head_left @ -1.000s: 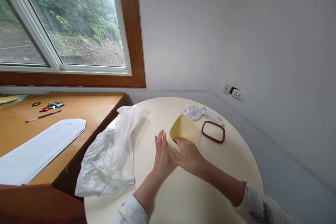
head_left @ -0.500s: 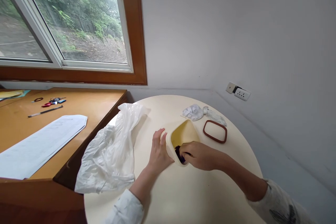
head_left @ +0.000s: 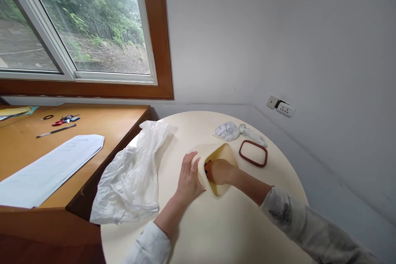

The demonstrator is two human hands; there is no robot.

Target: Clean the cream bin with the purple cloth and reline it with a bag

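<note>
A cream plastic bin [head_left: 227,155] with a rounded square mouth lies tilted on the table, its opening facing right and toward me. My left hand [head_left: 189,177] grips its left side, thumb near the rim and fingers over the outer wall. Deep in the mouth is my right hand [head_left: 219,171], its fingers mostly hidden and curled around a dark bunched thing [head_left: 206,166]. Only small bits of that dark thing show, so its kind is unclear. Right of the bin, a brown rounded rectangular ring [head_left: 253,153] lies flat on the table.
A crumpled white plastic bag [head_left: 130,177] spreads over the left of the round table [head_left: 216,231]. Crumpled paper [head_left: 228,131] and a twisted clear wrapper [head_left: 254,136] lie behind the bin. On the wooden desk [head_left: 123,117] are papers [head_left: 52,173], a pen [head_left: 55,130] and keys [head_left: 66,119].
My right hand has pushed deeper into the bin, carrying the dark thing inward and leaving less of it in view. The bin's mouth has turned a little to the right.
</note>
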